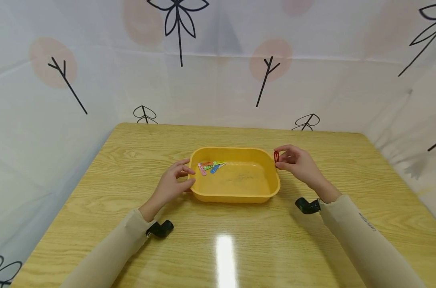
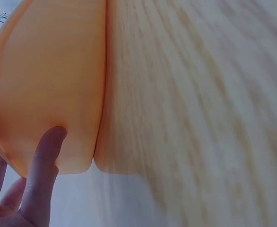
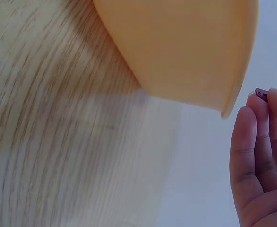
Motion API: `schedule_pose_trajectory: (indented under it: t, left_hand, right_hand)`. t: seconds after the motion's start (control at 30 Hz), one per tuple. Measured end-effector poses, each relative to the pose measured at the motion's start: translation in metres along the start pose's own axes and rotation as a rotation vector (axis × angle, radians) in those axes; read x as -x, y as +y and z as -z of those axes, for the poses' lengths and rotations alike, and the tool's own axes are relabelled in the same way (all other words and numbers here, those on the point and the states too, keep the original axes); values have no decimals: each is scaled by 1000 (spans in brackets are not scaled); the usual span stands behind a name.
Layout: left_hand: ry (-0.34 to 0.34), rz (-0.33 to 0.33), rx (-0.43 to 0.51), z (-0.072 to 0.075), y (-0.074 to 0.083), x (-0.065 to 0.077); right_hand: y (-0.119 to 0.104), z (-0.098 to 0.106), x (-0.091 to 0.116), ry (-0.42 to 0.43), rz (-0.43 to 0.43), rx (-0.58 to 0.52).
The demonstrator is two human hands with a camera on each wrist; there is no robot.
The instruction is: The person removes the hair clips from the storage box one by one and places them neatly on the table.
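A yellow plastic basin (image 1: 236, 198) stands on the wooden table. My left hand (image 1: 171, 182) grips its left end, fingers at the rim; the left wrist view shows one digit against the outer wall (image 2: 48, 85). Between thumb and fingertips, my right hand (image 1: 301, 165) pinches a small dark-red snap hair clip (image 1: 276, 156) just beside the basin's right rim. That clip (image 3: 261, 94) shows only its end in the right wrist view. Inside the basin, at the back left, several hair clips lie bunched: a pink one (image 1: 202, 169), a blue one (image 1: 215, 168), plus orange and green ones.
The wooden table (image 1: 218, 228) spreads around the basin, with a bright light reflection near its front. Behind it hangs a white cloth (image 1: 218, 88) printed with plants. Black curved pieces (image 1: 161, 229) jut from both sleeve cuffs.
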State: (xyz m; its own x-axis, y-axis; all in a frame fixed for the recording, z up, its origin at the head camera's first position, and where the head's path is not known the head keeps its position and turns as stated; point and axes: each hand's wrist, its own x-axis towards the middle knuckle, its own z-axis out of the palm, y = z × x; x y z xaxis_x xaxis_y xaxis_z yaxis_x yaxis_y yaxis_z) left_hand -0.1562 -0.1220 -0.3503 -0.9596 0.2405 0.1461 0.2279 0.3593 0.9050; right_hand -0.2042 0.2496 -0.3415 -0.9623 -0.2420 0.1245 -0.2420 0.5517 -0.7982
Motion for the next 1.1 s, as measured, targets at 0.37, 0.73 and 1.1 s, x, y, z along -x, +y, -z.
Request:
schedule_pose_trajectory:
  t: [0.37, 0.73, 1.1]
  left_hand:
    - [-6, 16, 18, -1, -1, 0]
    - [-1, 17, 5, -1, 0, 0]
    - [-3, 28, 12, -1, 0, 0]
  right_hand:
    - [15, 6, 1, -4, -33, -54]
    - [27, 15, 3, -5, -59, -78]
    - [45, 22, 2, -10, -99, -54]
